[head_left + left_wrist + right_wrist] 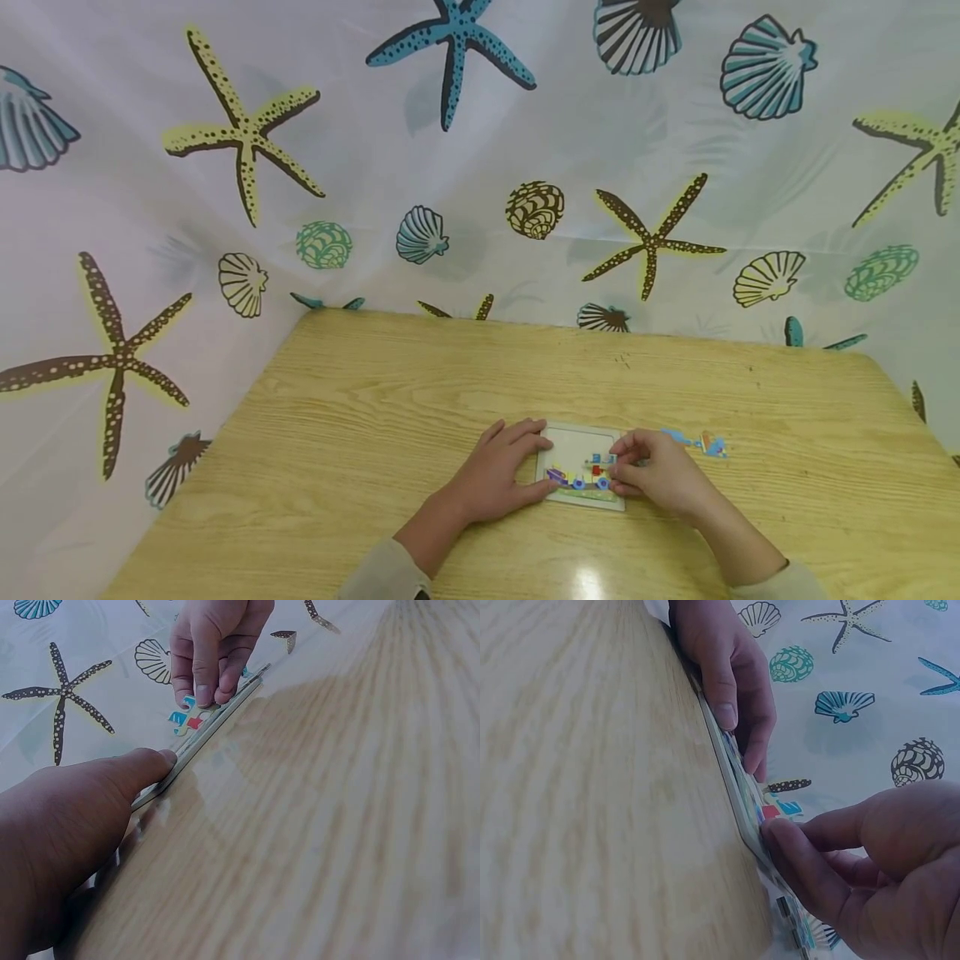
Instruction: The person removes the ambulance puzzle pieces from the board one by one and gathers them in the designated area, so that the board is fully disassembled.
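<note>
A small framed jigsaw puzzle board (577, 442) lies on the table, with colourful vehicle pieces fitted along its lower part. My left hand (502, 472) rests at the board's left side, fingers at the upper left and thumb on the lower left edge. My right hand (660, 471) is over the board's right edge. Between its thumb and fingers it pinches a puzzle piece (193, 721) with red and blue patches, tilted up from the board. In the right wrist view, the thumb (791, 847) covers part of that piece.
Several loose blue and orange puzzle pieces (712, 445) lie on the wooden table (390, 383), just right of the board behind my right hand. A white curtain (480, 275) with starfish and shells rises along the table's back and sides.
</note>
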`<state>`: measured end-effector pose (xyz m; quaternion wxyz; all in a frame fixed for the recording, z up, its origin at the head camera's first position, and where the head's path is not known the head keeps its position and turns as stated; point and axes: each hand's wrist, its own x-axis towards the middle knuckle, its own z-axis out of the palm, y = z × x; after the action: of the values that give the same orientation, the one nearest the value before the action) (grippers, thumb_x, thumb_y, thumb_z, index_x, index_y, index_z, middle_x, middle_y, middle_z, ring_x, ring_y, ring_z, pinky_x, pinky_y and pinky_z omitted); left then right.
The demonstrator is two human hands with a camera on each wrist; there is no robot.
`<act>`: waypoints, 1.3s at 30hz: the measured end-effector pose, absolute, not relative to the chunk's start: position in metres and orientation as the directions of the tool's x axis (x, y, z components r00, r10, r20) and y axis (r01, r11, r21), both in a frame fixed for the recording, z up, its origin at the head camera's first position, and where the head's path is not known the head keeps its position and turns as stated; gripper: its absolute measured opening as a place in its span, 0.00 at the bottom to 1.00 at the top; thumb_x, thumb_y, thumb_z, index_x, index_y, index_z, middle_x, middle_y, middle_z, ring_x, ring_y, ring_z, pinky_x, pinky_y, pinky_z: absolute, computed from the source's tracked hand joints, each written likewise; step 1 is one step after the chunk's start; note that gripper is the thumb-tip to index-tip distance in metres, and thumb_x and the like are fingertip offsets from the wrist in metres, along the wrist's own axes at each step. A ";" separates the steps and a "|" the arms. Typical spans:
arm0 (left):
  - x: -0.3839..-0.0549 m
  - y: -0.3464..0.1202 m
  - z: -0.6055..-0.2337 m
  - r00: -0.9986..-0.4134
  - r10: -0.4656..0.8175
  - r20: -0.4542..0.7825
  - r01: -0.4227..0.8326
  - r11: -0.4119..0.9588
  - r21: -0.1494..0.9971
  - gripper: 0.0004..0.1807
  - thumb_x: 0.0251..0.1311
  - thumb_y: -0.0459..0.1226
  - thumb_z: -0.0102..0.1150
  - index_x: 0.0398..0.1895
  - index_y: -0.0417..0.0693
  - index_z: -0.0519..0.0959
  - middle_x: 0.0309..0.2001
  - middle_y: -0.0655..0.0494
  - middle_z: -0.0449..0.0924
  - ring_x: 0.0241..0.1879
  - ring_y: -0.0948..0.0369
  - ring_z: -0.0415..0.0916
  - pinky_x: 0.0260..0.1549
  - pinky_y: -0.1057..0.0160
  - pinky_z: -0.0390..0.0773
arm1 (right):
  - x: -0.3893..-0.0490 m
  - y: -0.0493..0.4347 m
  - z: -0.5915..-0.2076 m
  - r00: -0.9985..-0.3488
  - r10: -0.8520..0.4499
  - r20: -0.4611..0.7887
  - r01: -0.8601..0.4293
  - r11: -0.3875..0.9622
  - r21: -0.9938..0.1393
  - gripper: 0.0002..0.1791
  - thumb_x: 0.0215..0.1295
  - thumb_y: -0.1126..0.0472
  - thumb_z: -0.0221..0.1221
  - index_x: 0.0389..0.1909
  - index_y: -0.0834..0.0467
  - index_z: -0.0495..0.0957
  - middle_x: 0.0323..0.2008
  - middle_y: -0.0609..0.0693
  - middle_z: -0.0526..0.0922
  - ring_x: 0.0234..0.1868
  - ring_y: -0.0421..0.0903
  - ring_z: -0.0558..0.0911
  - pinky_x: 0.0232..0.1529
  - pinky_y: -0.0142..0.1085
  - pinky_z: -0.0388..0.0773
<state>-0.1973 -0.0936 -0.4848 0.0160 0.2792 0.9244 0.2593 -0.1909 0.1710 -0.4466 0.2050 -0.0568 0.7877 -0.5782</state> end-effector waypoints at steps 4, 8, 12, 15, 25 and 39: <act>-0.197 -0.094 -0.486 -0.843 0.525 0.119 0.510 0.708 0.488 0.29 0.63 0.58 0.61 0.63 0.55 0.75 0.74 0.56 0.64 0.75 0.58 0.60 0.76 0.43 0.50 | -0.190 0.171 -0.447 -0.906 -0.334 -0.260 0.145 0.332 -0.932 0.12 0.67 0.75 0.58 0.49 0.74 0.72 0.38 0.58 0.76 0.35 0.44 0.84 0.40 0.34 0.87; -0.197 -0.094 -0.485 -0.842 0.526 0.122 0.512 0.706 0.489 0.29 0.63 0.58 0.61 0.63 0.56 0.76 0.74 0.56 0.64 0.75 0.57 0.60 0.76 0.43 0.50 | -0.188 0.170 -0.444 -0.906 -0.329 -0.266 0.145 0.349 -0.926 0.11 0.67 0.75 0.58 0.49 0.74 0.72 0.40 0.60 0.76 0.36 0.45 0.85 0.41 0.35 0.87; -0.197 -0.095 -0.484 -0.841 0.526 0.126 0.514 0.703 0.491 0.29 0.63 0.58 0.61 0.62 0.55 0.76 0.74 0.56 0.64 0.75 0.57 0.60 0.76 0.42 0.50 | -0.189 0.170 -0.441 -0.904 -0.335 -0.266 0.146 0.344 -0.928 0.12 0.68 0.74 0.57 0.50 0.74 0.72 0.41 0.61 0.76 0.36 0.46 0.86 0.42 0.36 0.87; -0.197 -0.097 -0.485 -0.840 0.528 0.126 0.515 0.702 0.492 0.29 0.63 0.58 0.61 0.62 0.55 0.76 0.74 0.56 0.64 0.75 0.57 0.60 0.76 0.42 0.50 | -0.190 0.171 -0.441 -0.895 -0.357 -0.267 0.152 0.318 -0.936 0.13 0.68 0.74 0.57 0.51 0.75 0.71 0.40 0.60 0.77 0.37 0.46 0.86 0.43 0.37 0.87; -0.198 -0.093 -0.488 -0.837 0.532 0.129 0.522 0.706 0.479 0.30 0.64 0.60 0.59 0.63 0.56 0.75 0.74 0.57 0.64 0.76 0.55 0.59 0.76 0.43 0.49 | -0.196 0.185 -0.445 -0.878 -0.401 -0.260 0.169 0.250 -0.954 0.18 0.69 0.69 0.59 0.55 0.74 0.68 0.37 0.56 0.79 0.41 0.48 0.87 0.45 0.36 0.86; -0.196 -0.094 -0.484 -0.841 0.529 0.113 0.513 0.713 0.479 0.29 0.64 0.59 0.59 0.63 0.56 0.75 0.74 0.58 0.64 0.76 0.56 0.59 0.76 0.44 0.50 | -0.193 0.213 -0.442 -0.885 -0.398 -0.241 0.160 0.225 -0.961 0.26 0.68 0.63 0.62 0.60 0.74 0.68 0.42 0.59 0.85 0.45 0.51 0.88 0.47 0.39 0.86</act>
<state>-0.1960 -0.0943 -0.4843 0.0162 0.2817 0.9252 0.2537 -0.1926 0.2131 -0.4417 0.2260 -0.0793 0.7494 -0.6172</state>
